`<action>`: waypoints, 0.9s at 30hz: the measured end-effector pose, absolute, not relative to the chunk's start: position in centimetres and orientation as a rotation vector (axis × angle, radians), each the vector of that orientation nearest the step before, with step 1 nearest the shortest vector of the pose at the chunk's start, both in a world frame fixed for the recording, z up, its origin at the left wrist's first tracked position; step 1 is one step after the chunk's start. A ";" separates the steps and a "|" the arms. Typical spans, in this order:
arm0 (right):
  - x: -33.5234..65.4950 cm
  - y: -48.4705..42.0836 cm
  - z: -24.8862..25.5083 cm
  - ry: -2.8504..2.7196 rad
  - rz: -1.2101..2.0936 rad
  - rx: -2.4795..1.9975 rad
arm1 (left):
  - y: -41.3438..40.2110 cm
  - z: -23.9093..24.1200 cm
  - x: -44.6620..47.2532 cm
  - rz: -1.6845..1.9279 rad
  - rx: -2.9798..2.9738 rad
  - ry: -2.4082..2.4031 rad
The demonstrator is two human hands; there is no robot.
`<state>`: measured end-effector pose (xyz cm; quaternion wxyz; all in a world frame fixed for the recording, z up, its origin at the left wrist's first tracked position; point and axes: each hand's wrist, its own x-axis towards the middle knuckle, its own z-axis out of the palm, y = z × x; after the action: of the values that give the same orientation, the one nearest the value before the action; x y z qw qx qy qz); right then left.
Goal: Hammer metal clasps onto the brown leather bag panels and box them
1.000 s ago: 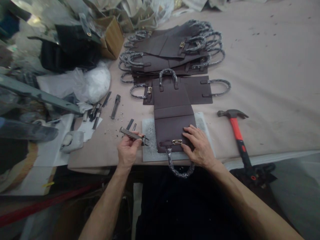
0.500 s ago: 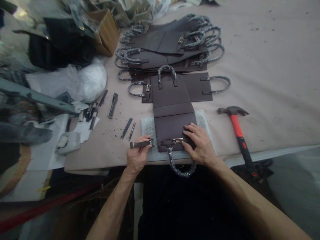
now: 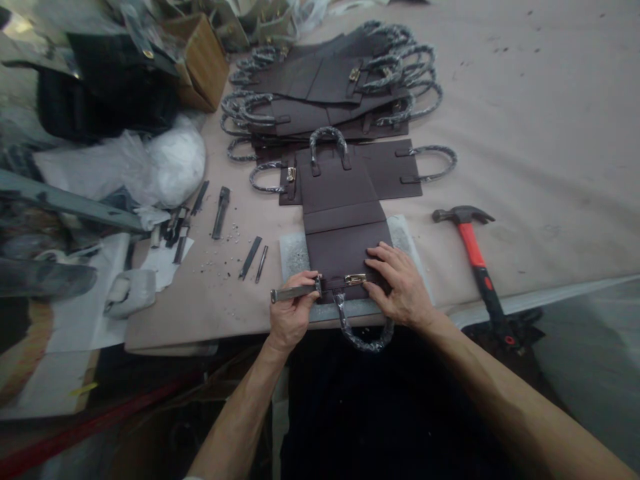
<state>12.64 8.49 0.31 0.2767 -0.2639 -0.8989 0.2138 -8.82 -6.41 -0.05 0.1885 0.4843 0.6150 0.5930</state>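
Observation:
A dark brown leather bag panel [image 3: 345, 250] lies on a grey punching pad [image 3: 295, 253] at the table's near edge. Its wrapped handle [image 3: 360, 337] hangs over the edge, and a gold clasp [image 3: 355, 279] sits on its strap. My left hand [image 3: 293, 310] grips a metal punch tool [image 3: 293, 293], whose tip touches the left end of the strap. My right hand [image 3: 400, 287] lies flat on the panel just right of the clasp, fingers spread and pressing down.
A red-handled hammer [image 3: 475, 257] lies to the right. More brown panels with wrapped handles [image 3: 340, 100] are stacked behind. Loose punches [image 3: 220, 210] and small metal bits lie to the left, beside white plastic bags [image 3: 170, 160], black bags and a cardboard box [image 3: 200, 63].
My left hand brought the punch tool rightward from beside the pad to the left end of the panel's strap. My right hand stayed on the panel.

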 end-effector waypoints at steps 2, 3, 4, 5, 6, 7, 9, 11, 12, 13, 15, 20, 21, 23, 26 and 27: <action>12.6 8.5 0.4 -2.412 0.591 -0.719 | -6.4 0.2 -8.8 1.644 1.385 1.735; 12.6 8.5 0.4 -2.411 0.597 -0.725 | -6.3 0.3 -8.8 1.634 1.400 1.742; 12.6 8.5 0.4 -2.411 0.602 -0.729 | -6.3 0.4 -8.8 1.626 1.416 1.751; 12.6 8.5 0.4 -2.412 0.604 -0.732 | -6.3 0.4 -8.7 1.619 1.430 1.761; 12.6 8.4 0.5 -2.412 0.604 -0.734 | -6.2 0.5 -8.7 1.615 1.443 1.769; 12.6 8.4 0.5 -2.413 0.603 -0.733 | -6.2 0.5 -8.7 1.613 1.456 1.776; 12.6 8.4 0.5 -2.414 0.600 -0.735 | -6.2 0.4 -8.5 1.612 1.488 1.790; 12.6 8.4 0.4 -2.418 0.600 -0.740 | -6.1 0.3 -8.4 1.617 1.531 1.817; 12.6 8.4 0.4 -2.419 0.599 -0.740 | -6.1 0.3 -8.3 1.618 1.557 1.835; 12.6 8.4 0.4 -2.420 0.596 -0.738 | -6.1 0.3 -8.2 1.618 1.584 1.850; 12.6 8.4 0.4 -2.418 0.586 -0.732 | -6.0 0.3 -8.0 1.611 1.629 1.865; 12.6 8.4 0.4 -2.405 0.601 -0.737 | -6.2 0.2 -7.7 1.604 1.545 1.924; 12.6 8.4 0.4 -2.404 0.599 -0.738 | -6.2 0.2 -7.6 1.606 1.519 1.941; 12.6 8.4 0.4 -2.406 0.591 -0.735 | -6.3 0.1 -7.5 1.614 1.509 1.952; 12.6 8.5 0.5 -2.406 0.603 -0.732 | -6.3 0.1 -7.3 1.621 1.551 1.948; 12.6 8.5 0.6 -2.403 0.614 -0.733 | -6.3 0.1 -7.3 1.613 1.562 1.955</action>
<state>12.63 8.46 0.56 0.2743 -0.2728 -0.8935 0.2282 -7.32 -6.32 0.11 0.0823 0.5229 0.6544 0.5400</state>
